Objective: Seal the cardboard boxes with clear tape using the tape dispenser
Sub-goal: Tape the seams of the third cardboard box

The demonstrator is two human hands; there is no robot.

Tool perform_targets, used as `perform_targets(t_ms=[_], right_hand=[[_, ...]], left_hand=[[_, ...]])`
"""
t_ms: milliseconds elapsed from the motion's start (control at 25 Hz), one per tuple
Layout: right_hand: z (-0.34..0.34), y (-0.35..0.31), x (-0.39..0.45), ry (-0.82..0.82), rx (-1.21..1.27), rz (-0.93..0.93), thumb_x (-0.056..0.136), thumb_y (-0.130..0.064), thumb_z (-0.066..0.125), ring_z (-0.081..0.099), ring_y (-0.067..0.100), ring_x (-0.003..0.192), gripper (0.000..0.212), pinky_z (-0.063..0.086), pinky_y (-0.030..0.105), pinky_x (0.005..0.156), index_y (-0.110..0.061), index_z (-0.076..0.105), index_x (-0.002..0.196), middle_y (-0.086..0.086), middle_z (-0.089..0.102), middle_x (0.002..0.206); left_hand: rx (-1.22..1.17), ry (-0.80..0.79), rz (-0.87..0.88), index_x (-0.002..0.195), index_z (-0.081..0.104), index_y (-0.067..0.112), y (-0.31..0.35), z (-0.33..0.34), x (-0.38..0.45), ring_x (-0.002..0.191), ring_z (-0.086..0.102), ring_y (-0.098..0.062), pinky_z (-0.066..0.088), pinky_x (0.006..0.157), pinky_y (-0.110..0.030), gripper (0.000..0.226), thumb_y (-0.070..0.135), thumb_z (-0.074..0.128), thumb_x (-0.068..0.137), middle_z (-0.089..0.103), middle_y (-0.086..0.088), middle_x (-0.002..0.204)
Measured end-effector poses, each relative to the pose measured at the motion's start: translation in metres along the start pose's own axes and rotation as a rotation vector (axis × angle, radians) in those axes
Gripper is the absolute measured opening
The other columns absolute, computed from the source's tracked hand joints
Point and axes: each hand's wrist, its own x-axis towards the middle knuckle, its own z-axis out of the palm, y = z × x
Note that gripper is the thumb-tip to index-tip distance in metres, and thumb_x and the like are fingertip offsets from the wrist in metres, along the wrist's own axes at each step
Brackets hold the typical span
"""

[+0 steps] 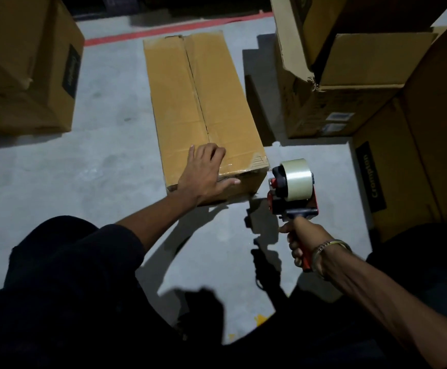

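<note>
Surface: a grey concrete floor (105,145), dimly lit, with a red line (169,29) painted across its far edge. Stacked cartons stand at the left (22,70) and at the right (350,83); one at the right carries a dark label (371,177).

The box (198,102) lies lengthwise on the floor, flaps closed, with the centre seam running away from the person.

Left hand (203,171): fingers straight and slightly spread, palm flat on the box's near top edge — thumb extended down over the near face. The seam's near end lies just beyond the fingertips.

Right hand (301,241): fingers curled tightly round the handle of the dispenser (294,193). A bangle (329,249) sits at the wrist. The dispenser is held upright above the fingers, clear of the floor — just right of the box's near corner, not touching it. Its tape roll (297,177) sits on top.
</note>
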Motion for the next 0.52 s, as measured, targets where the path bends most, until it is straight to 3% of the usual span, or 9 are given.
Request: perform_targets(t_ms=[160,280,520], right_hand=[[-0.011,0.000,0.001,-0.032,0.030,-0.026,0.086,-0.015,0.059,0.025,0.016,0.035,0.022,0.023,0.021,0.042,-0.015,0.048,0.067,0.001,0.033,0.049],[-0.021,0.000,0.000,0.003,0.071,-0.064,0.086,-0.013,0.063,0.025,0.017,0.035,0.031,0.022,0.022,0.041,-0.015,0.043,0.061,0.002,0.033,0.047],[-0.029,-0.031,0.001,0.009,0.152,-0.193,0.088,-0.010,0.061,0.030,0.018,0.036,0.023,0.025,0.024,0.041,-0.012,0.051,0.067,0.003,0.037,0.048]], left_hand=[[0.201,-0.037,-0.057,0.166,0.017,0.019,0.003,0.015,-0.005,0.154,0.030,-0.036,0.029,0.124,-0.057,0.103,0.086,0.039,0.091,0.030,-0.016,0.168],[0.245,-0.070,-0.044,0.168,0.004,0.019,0.004,0.021,-0.003,0.159,0.021,-0.036,0.026,0.126,-0.056,0.110,0.083,0.049,0.090,0.018,-0.016,0.173],[0.272,-0.089,0.005,0.168,-0.004,0.023,0.005,0.015,-0.009,0.160,0.016,-0.037,0.022,0.128,-0.054,0.113,0.063,0.068,0.091,0.010,-0.017,0.175]])
